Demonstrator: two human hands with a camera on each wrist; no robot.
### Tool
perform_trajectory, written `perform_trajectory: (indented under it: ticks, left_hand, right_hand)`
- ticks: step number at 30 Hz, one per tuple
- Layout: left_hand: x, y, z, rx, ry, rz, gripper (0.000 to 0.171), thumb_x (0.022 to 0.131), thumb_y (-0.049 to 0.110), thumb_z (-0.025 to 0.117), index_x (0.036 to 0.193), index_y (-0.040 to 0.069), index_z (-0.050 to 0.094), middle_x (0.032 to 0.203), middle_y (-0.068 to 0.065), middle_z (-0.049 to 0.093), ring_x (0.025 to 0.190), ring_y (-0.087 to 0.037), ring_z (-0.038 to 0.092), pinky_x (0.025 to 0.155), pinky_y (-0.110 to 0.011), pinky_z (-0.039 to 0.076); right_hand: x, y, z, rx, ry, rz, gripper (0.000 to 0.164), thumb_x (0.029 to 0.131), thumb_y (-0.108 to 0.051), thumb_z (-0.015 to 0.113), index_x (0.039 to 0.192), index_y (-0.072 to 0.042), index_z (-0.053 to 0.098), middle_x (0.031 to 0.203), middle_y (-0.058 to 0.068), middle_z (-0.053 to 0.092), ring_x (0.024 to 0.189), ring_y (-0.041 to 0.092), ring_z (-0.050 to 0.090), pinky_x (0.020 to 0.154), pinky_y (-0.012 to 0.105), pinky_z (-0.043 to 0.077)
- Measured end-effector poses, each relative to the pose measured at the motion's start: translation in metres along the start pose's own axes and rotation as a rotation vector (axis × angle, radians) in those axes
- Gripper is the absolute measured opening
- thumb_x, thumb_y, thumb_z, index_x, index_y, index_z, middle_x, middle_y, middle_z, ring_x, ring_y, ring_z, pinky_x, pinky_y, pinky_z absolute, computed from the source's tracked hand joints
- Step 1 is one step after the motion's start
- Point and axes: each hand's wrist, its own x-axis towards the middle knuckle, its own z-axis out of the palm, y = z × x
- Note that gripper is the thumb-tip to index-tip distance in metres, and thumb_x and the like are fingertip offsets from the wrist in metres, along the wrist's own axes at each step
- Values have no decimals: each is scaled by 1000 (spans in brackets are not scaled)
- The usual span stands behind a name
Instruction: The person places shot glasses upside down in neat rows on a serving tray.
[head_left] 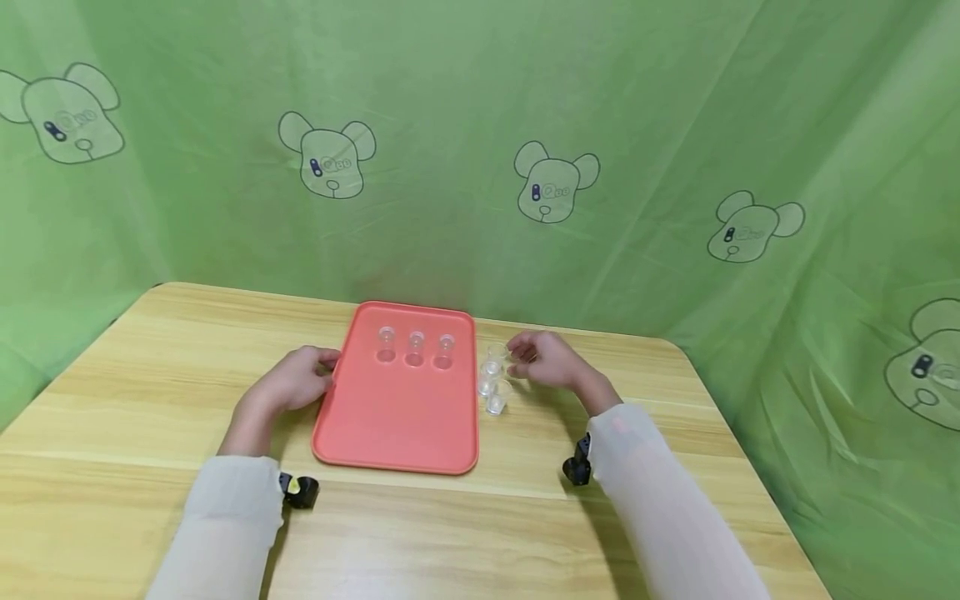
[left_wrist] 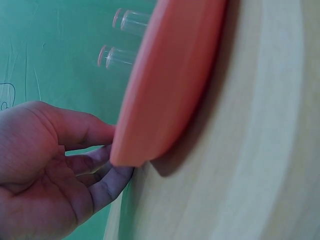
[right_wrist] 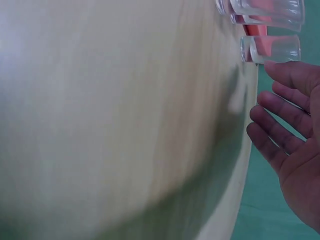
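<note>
A red tray [head_left: 397, 421] lies on the table. My left hand [head_left: 295, 380] pinches its left edge, thumb at the rim and fingers curled below it, as the left wrist view shows. Three small clear glasses [head_left: 416, 343] stand upright in a row on the tray's far part. Just off its right edge, several more clear glasses [head_left: 496, 398] stand close together. Beside that group is my right hand [head_left: 546, 360], fingers relaxed and apart, holding nothing. In the right wrist view its thumb tip is right at the nearest glass [right_wrist: 280, 48].
The wooden table [head_left: 420, 542] reaches back to a green curtain [head_left: 442, 225] printed with bear heads, which also hangs along the right side. A black wrist camera [head_left: 302, 492] is strapped at the left sleeve, another camera [head_left: 577, 463] at the right.
</note>
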Motion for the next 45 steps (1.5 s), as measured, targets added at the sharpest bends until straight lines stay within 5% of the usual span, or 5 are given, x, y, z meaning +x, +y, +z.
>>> perform_trajectory:
  ticks: [31,45]
  left_hand:
    - [-3,2,-2,17,5,15,54,93,-4,49,147,-9,48,131,-26,63,84,-22,60,76,-34,48]
    - [-2,3,0,9,5,11,53,94,-4,50,146,-9,49,134,-25,62,87,-24,59,79,-34,48]
  right_hand:
    - [12,1,30,76,47,36,31,86,-1,74,117,3,72,110,13,72,100,24,65,94,40,54]
    - [11,-2,26,110,38,73,25,89,-7,74,113,1,73,94,8,69,87,20,60,79,32,51]
